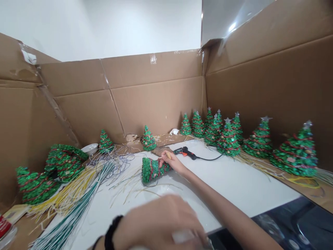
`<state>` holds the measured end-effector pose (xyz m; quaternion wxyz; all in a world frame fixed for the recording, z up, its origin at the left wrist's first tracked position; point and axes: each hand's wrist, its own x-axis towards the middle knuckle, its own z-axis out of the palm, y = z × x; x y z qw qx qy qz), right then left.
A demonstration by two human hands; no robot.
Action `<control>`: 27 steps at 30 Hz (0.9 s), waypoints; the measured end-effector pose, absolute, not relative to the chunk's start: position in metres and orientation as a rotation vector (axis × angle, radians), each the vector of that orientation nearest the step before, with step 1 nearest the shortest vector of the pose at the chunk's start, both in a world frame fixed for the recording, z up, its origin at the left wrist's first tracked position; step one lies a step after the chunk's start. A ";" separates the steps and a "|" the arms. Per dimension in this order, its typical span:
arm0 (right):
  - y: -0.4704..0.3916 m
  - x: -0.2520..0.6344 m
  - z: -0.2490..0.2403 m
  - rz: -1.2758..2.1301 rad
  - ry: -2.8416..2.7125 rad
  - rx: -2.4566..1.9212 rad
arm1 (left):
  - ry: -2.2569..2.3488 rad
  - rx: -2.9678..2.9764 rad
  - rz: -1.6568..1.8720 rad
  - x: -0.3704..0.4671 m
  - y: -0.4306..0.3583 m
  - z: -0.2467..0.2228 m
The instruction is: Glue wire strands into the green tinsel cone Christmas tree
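A small green tinsel Christmas tree point(150, 171) with red garland lies on its side on the white board, its wide base to the left. My right hand point(171, 161) is closed at the tree's narrower part, fingers against the garland. A small yellowish tip point(169, 155) shows at its fingers; whether it is a finger cover or a stick is unclear. Close to the camera, my left hand point(161, 222), with a black band at the wrist, is raised and blurred, its fingers mostly hidden. Just beyond the right hand lies a black glue gun point(185, 152) with an orange trigger.
Several upright decorated trees point(229, 139) line the right side; others stand at the left and back. Yellow strands point(65, 191) and green strands point(78, 211) spread over the left. A white bowl point(90, 149) sits behind them. Cardboard walls point(156, 100) enclose the white board point(234, 180).
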<state>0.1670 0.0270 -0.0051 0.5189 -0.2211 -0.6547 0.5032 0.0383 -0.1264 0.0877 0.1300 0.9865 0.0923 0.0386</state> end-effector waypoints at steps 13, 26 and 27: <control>0.039 0.161 -0.009 1.200 -1.422 -0.589 | 1.552 2.448 0.324 -0.050 -0.011 0.046; -0.010 0.179 0.060 1.592 -1.170 -0.394 | 1.604 2.412 0.447 -0.036 0.042 0.057; -0.026 0.179 0.073 1.696 -1.202 -0.329 | 1.586 2.409 0.438 -0.037 0.046 0.059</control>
